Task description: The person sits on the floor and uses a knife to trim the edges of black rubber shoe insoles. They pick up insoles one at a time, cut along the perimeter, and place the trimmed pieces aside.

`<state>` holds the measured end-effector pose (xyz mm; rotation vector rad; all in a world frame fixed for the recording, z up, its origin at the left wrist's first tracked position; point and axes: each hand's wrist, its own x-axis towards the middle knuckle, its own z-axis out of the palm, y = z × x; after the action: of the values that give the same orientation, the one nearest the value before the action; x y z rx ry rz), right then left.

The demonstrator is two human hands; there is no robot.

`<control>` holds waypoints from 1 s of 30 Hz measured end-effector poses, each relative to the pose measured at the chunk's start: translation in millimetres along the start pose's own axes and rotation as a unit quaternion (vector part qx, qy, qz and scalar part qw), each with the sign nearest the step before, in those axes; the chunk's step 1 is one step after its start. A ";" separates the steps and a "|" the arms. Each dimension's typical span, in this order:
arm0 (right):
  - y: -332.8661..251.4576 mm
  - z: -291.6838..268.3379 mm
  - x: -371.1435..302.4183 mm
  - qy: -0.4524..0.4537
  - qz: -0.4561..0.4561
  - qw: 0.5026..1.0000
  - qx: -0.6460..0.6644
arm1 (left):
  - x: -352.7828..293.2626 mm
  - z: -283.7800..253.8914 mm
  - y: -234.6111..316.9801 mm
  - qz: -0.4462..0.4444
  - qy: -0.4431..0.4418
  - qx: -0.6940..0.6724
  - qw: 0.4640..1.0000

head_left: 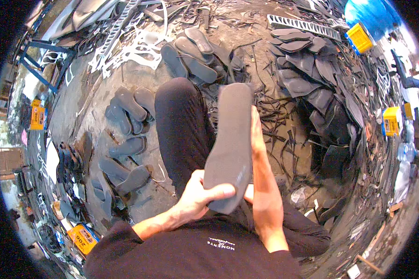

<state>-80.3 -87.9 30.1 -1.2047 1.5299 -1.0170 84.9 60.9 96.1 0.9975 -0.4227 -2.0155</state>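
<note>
A long grey shoe sole is held up in front of my lap, its narrow end toward me and slightly blurred. My left hand grips that lower end, thumb pressed on the face and most fingers behind it. Along the right edge and behind the sole is my right hand, supporting it; most of its fingers are hidden. Beyond my raised left knee lies a pile of dark soles. More loose soles are spread on the floor to the left.
A big heap of dark sole-shaped pieces stands on the right. Thin black offcut strips litter the floor by it. White cut-out frames lie at the far left, near a blue metal frame. A blue drum is far right.
</note>
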 end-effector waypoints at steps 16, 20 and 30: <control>1.5 -73.4 -196.8 -0.071 0.018 0.992 -0.107 | 62.8 5.2 27.7 0.013 0.021 0.040 0.999; 32.7 -67.4 -219.4 0.050 -0.084 0.978 -0.184 | 55.6 -2.0 29.4 -0.053 -0.019 0.043 0.998; -56.0 -116.5 -181.8 -0.033 -0.026 0.982 -0.185 | 28.9 18.2 32.9 -0.043 -0.086 0.124 0.988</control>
<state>-160.2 87.9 141.7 -1.5254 1.6905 -0.7333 78.4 17.0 112.9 1.0079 -0.7489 -2.1736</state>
